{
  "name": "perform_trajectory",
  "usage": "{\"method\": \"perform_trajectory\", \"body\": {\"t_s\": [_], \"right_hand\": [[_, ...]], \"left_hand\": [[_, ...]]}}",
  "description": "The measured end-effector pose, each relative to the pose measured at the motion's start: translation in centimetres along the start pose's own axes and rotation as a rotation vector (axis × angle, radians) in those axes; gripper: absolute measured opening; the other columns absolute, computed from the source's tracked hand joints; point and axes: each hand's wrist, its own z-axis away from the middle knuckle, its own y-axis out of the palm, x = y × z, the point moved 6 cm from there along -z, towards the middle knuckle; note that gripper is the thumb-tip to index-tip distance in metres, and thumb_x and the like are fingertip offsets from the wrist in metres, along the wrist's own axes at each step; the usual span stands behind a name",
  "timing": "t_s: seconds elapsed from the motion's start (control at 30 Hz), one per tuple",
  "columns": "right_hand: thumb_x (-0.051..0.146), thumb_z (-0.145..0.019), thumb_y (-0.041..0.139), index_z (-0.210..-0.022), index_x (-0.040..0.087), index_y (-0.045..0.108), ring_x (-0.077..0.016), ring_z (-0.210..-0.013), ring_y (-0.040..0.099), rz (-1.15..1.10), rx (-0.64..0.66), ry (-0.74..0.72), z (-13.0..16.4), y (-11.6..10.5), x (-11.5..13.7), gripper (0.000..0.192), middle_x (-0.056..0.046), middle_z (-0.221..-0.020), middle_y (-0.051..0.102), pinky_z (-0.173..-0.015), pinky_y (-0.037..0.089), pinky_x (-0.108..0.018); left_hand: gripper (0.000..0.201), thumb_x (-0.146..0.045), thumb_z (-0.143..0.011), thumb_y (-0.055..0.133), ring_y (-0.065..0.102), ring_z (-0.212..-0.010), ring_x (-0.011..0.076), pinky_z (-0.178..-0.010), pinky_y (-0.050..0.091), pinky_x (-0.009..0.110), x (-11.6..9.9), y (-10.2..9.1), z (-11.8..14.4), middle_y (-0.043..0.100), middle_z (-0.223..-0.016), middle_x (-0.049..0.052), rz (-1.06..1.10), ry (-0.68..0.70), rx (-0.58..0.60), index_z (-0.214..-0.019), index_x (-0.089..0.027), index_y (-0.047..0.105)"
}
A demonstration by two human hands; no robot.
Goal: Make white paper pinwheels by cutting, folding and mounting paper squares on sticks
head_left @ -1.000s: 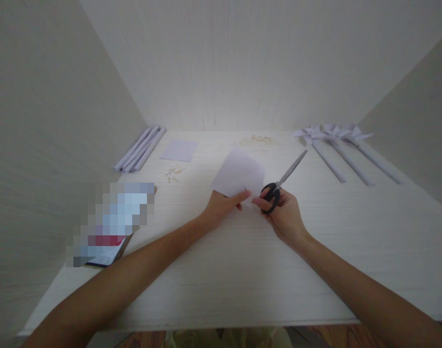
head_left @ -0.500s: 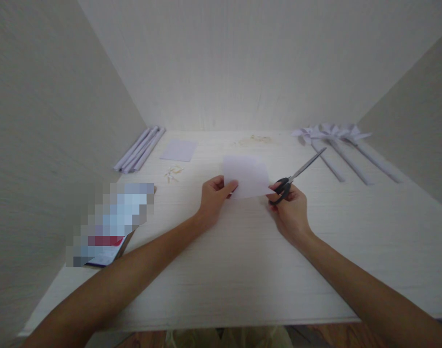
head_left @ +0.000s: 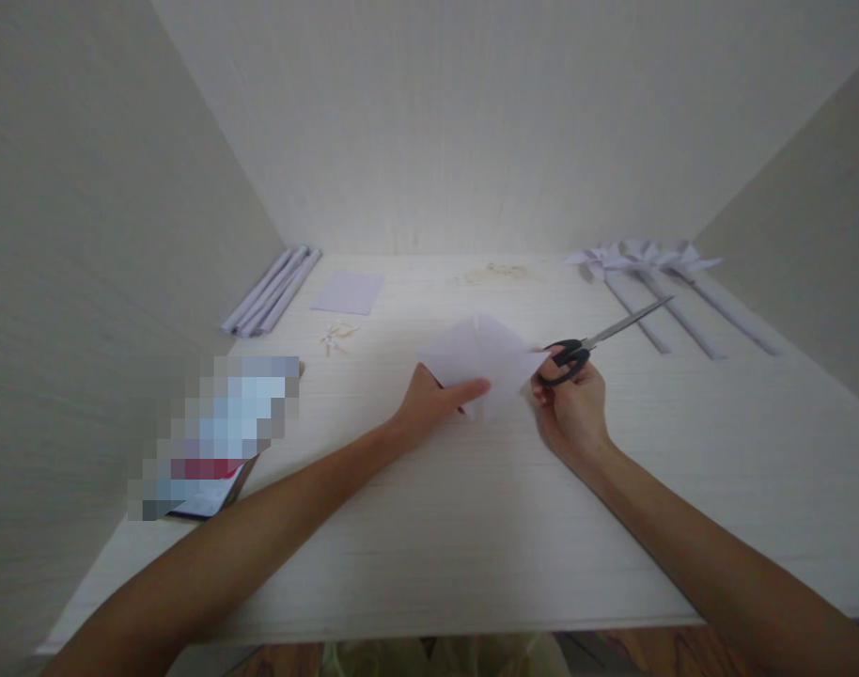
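Paper (head_left: 480,362), 1 pale square, sits mid-table in front of me, turned corner-up like a diamond, short slit at its top corner. My L hand (head_left: 436,406) pinches its near-left edge, thumb under, index finger laid flat across the sheet. My R hand (head_left: 570,414) is curled shut around the black handles of the scissors (head_left: 599,338) and touches the paper's right corner. Blades look closed, pointing away to the right, tip near the pinwheels.

Vs 0.5 s ago: paper was a flat-edged rectangle shape to my view, now rotated to a corner-up diamond. L hand slid from the left edge to lower centre. Scissors swung flatter, tip further right. R hand barely shifted. Everything else on the table (head_left: 472,527) unchanged.

Counts:
- Scissors: 1.
- Spare sheet (head_left: 349,291), far left-centre, flat: 1.
- Rolled paper sticks (head_left: 271,291), far left by the wall, lying touching side by side: approx 3, can't split them for sure.
- Pinwheels (head_left: 655,268) on sticks, far right, heads bunched together at the back: 3.
- Small offcuts (head_left: 337,337), just near of the spare sheet: a few, too small to count.
- Brownish scraps (head_left: 496,274) at back centre: 1 loose patch.
- Blurred-out object (head_left: 218,442) at left edge, near me: 1, can't tell what.
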Motion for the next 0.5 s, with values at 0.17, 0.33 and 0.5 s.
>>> {"method": "perform_trajectory", "body": {"t_s": [0.17, 0.33, 0.5], "right_hand": [[0.019, -0.054, 0.070, -0.060, 0.016, 0.050, -0.0016, -0.033, 0.038, 0.115, 0.083, 0.057, 0.5, 0.4, -0.6, 0.020, 0.008, -0.048, 0.049, -0.029, 0.026, -0.013], [0.020, -0.055, 0.070, -0.065, 0.016, 0.053, -0.0021, -0.036, 0.041, 0.194, 0.259, 0.121, 1.7, 1.5, -1.3, 0.021, 0.003, -0.063, 0.061, -0.031, 0.032, -0.014], [0.021, -0.057, 0.069, -0.065, 0.016, 0.053, -0.0032, -0.037, 0.043, 0.242, 0.304, 0.114, 2.1, 1.7, -1.6, 0.019, 0.003, -0.063, 0.060, -0.032, 0.034, -0.015]], "left_hand": [[0.029, -0.034, -0.054, 0.068, 0.049, -0.048, 0.0080, -0.039, 0.039, 0.018, -0.1, -0.7, -0.3, 0.058, -0.062, 0.000, 0.082, 0.030, -0.140, -0.073, -0.013, 0.059], [0.026, -0.034, -0.055, 0.067, 0.047, -0.045, 0.0074, -0.038, 0.038, 0.018, -0.4, -1.1, -0.3, 0.056, -0.058, -0.001, 0.041, 0.033, -0.212, -0.067, -0.013, 0.058], [0.021, -0.031, -0.057, 0.066, 0.047, -0.042, 0.0074, -0.037, 0.038, 0.018, -0.8, -1.1, 0.0, 0.056, -0.053, -0.001, -0.015, -0.001, -0.250, -0.063, -0.013, 0.058]]}}
